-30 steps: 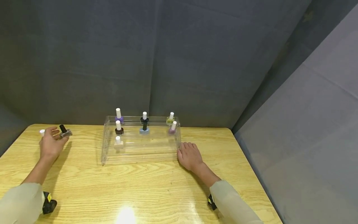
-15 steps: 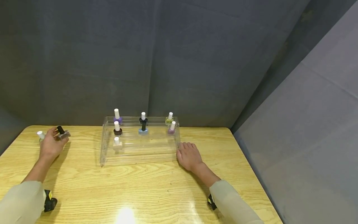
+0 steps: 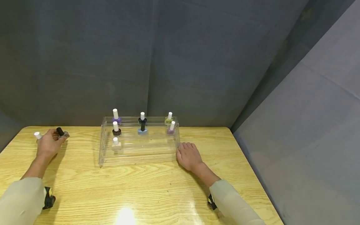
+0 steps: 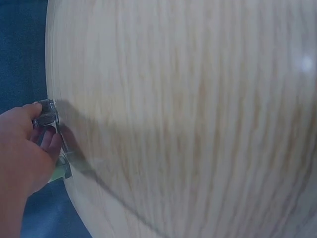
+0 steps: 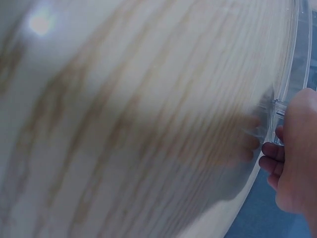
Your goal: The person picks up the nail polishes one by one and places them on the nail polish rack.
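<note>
At the table's far left, my left hand [image 3: 48, 145] grips a nail polish bottle [image 3: 66, 134] with a black cap [image 3: 60, 131] and greyish clear glass, tilted. A second nail polish bottle with a white cap [image 3: 37, 135] stands just left of that hand, mostly hidden behind it; in the left wrist view it is a pale green bottle [image 4: 58, 171]. My right hand [image 3: 190, 157] holds the front right side of a clear stepped display rack [image 3: 146, 154], its fingers curled at the edge. Several nail polish bottles, among them a purple bottle [image 3: 116, 120] and a light blue bottle [image 3: 142, 132], stand on the rack.
The rack stands at the back middle of the wooden table [image 3: 135, 187], near its rear edge. A dark cloth [image 3: 84, 62] hangs behind the table, and a grey cloth [image 3: 309, 140] covers the right side.
My left hand, still holding the black-capped bottle, has shifted slightly left and down in the view. The whole scene drifts a little left. My right hand stays at the rack.
</note>
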`<control>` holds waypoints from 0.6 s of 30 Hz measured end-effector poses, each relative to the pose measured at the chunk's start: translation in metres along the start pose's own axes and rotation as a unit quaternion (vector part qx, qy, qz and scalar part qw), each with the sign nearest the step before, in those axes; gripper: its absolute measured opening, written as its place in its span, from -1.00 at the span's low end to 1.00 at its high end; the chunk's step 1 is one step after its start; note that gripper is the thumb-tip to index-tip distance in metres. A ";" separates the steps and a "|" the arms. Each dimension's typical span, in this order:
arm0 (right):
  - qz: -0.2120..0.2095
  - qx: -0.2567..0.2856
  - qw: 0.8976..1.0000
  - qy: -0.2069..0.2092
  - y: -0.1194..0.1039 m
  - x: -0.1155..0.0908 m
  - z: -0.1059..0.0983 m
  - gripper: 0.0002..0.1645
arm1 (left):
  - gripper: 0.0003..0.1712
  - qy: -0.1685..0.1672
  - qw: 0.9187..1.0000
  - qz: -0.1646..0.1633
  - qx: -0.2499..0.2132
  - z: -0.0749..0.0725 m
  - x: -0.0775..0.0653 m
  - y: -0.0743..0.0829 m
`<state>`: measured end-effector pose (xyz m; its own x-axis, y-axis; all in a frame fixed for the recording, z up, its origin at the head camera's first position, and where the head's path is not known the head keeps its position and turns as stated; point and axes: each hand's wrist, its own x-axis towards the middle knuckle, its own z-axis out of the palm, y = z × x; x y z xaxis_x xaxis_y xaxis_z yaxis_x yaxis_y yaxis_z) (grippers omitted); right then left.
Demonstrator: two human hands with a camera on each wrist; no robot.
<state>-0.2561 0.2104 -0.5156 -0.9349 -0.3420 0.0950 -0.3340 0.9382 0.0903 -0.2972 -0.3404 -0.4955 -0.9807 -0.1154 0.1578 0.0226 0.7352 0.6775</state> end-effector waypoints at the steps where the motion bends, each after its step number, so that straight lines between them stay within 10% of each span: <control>1: 0.000 -0.002 1.000 0.000 0.000 0.000 -0.001 -0.52 | -0.41 0.002 1.000 0.000 -0.001 0.000 0.000 0.000; 18: -0.002 0.000 1.000 0.008 0.000 0.001 0.000 -0.53 | -0.42 0.013 0.997 0.035 -0.071 0.003 -0.017 0.028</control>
<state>-0.2572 0.2101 -0.5151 -0.9318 -0.3457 0.1111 -0.3369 0.9372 0.0901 -0.2803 -0.3152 -0.4815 -0.9702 -0.0857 0.2267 0.1205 0.6410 0.7580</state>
